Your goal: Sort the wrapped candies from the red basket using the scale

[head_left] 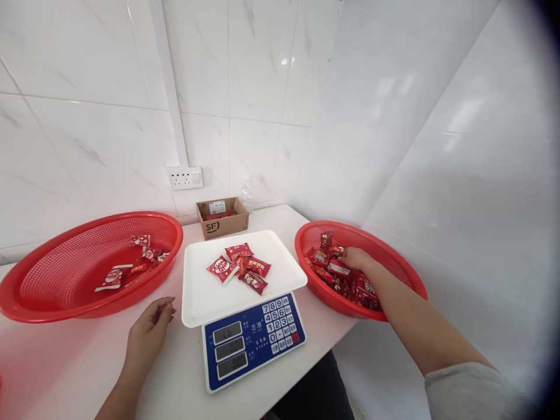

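Red packets (321, 274) lie in the basket (413, 283) under the right hand (357, 259), whose grip I cannot tell; leftward, the white tray (201, 300) sits beside the loosely curled, fingertips-parted left hand (151, 324).

Scale (254, 343) on the tabletop (180, 373) between left basket (56, 262) and right basket (368, 247), each containing packets (114, 277); further packets (252, 281) on the scale's tray (201, 303); box (227, 225) behind the tray, on the far side, near the wall (262, 146).

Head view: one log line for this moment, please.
left hand: beside scale | right hand: at packets in right basket | pan: more packets
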